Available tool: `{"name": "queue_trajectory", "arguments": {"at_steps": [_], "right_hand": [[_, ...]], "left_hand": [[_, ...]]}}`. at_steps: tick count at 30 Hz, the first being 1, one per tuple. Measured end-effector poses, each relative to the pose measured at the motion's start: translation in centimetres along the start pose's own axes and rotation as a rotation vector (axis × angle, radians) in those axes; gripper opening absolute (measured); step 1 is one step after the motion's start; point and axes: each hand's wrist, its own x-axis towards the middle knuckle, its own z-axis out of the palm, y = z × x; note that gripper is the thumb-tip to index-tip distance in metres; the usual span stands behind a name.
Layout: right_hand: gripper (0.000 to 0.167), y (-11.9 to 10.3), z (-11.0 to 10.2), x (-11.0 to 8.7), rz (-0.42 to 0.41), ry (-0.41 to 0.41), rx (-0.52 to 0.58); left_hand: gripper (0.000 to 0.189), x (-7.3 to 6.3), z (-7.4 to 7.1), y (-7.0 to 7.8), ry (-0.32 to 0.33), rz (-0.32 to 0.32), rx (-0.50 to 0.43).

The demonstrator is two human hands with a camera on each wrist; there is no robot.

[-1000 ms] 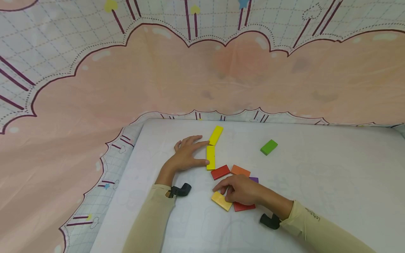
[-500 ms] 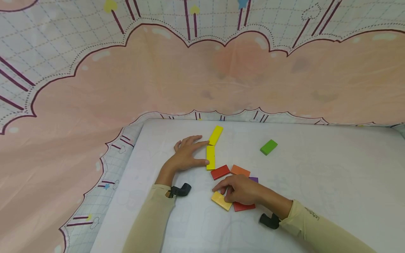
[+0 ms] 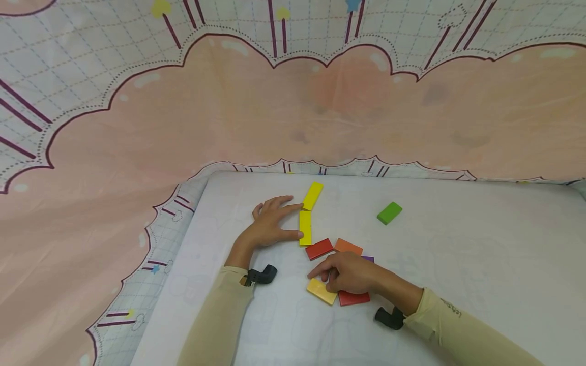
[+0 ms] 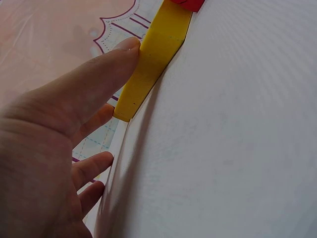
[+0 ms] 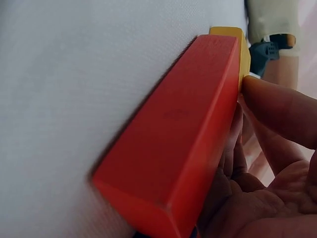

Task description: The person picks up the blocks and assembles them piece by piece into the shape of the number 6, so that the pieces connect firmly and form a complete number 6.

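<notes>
In the head view my left hand [image 3: 267, 226] spreads beside two bright yellow blocks. Its thumb touches the side of the nearer yellow block [image 3: 305, 228]; the index fingertip meets the farther, slanted yellow block [image 3: 313, 195]. My right hand [image 3: 352, 274] bends over a golden-yellow block [image 3: 321, 292], thumb and index finger pinching it. In the right wrist view the thumb touches this golden-yellow block [image 5: 244, 52], just behind a red block [image 5: 166, 119]. That red block [image 3: 354, 299] lies partly under the right hand in the head view.
A second red block [image 3: 319, 249], an orange block [image 3: 349, 246] and a mostly hidden purple block [image 3: 368, 260] curve around beyond the right hand. Apart from these lies a green block [image 3: 389, 213]. Behind the white table [image 3: 480, 254] hangs a patterned cloth [image 3: 293, 112].
</notes>
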Motion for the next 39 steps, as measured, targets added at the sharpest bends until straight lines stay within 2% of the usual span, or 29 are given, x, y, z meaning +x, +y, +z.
{"name": "queue_trajectory", "arguments": {"at_steps": [11, 17, 19, 24, 31, 39], "right_hand": [[0.035, 0.1, -0.1, 0.0, 0.016, -0.003, 0.004], [0.031, 0.3, -0.5, -0.5, 0.043, 0.012, 0.086], [0.030, 0.6, -1.1, -0.8, 0.025, 0.033, 0.121], [0.027, 1.5, -3.6, -2.0, -0.002, 0.154, 0.167], [0.034, 3.2, -7.8, -3.9, 0.103, 0.398, 0.168], [0.046, 5.9, -11.0, -5.4, 0.149, 0.532, 0.121]], "left_hand": [[0.077, 0.1, 0.0, 0.0, 0.001, 0.004, -0.004], [0.077, 0.1, 0.0, 0.1, -0.001, 0.006, -0.005], [0.078, 0.1, 0.0, 0.1, 0.002, 0.005, -0.002], [0.078, 0.1, 0.0, 0.2, 0.006, -0.005, 0.004], [0.077, 0.2, 0.1, 0.3, 0.004, 0.003, -0.008], [0.077, 0.2, 0.1, 0.1, -0.004, -0.007, 0.008]]}}
